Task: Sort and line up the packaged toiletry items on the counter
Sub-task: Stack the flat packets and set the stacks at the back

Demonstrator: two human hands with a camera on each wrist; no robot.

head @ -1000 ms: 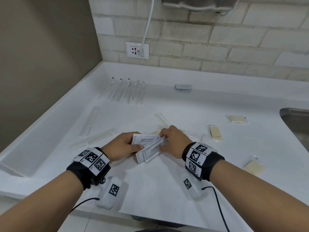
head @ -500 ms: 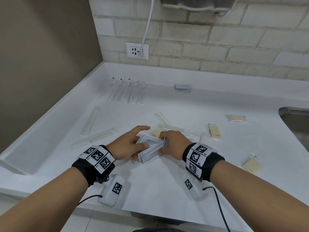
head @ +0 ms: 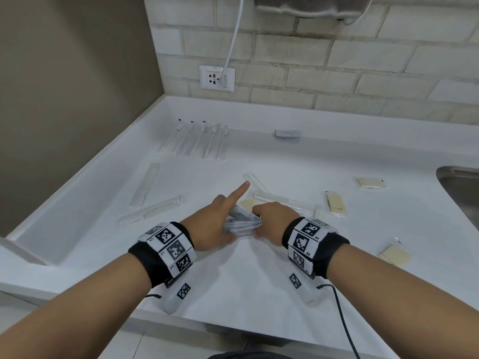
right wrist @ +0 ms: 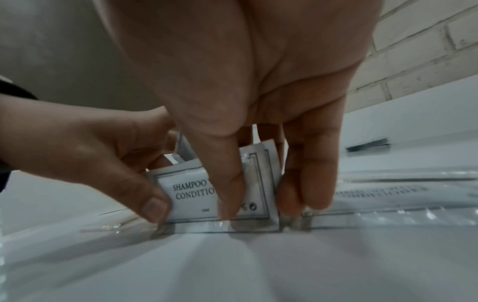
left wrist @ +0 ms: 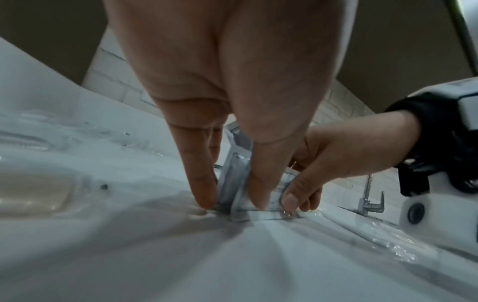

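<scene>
A small stack of white shampoo sachets [head: 241,224] stands on edge on the white counter [head: 233,275], near its front middle. My left hand [head: 215,224] pinches the stack's left end between thumb and curled fingers, while its index finger points straight forward. My right hand [head: 269,218] pinches the right end, thumb in front and fingers behind. In the right wrist view the front sachet [right wrist: 191,196] reads "SHAMPOO" and "CONDITIO". The left wrist view shows the sachets [left wrist: 232,183] edge-on, between fingertips that touch the counter.
Wrapped toothbrushes [head: 199,141] lie in a row at the back left, and a second sachet stack [head: 287,134] sits at the back. Wrapped combs [head: 158,211] lie left and just beyond my hands. Cream soap packets [head: 335,203] are scattered right. A sink [head: 461,187] is at the right edge.
The fanned sachets have been gathered into a tighter stack between both hands. My left index finger has lifted off and now points forward.
</scene>
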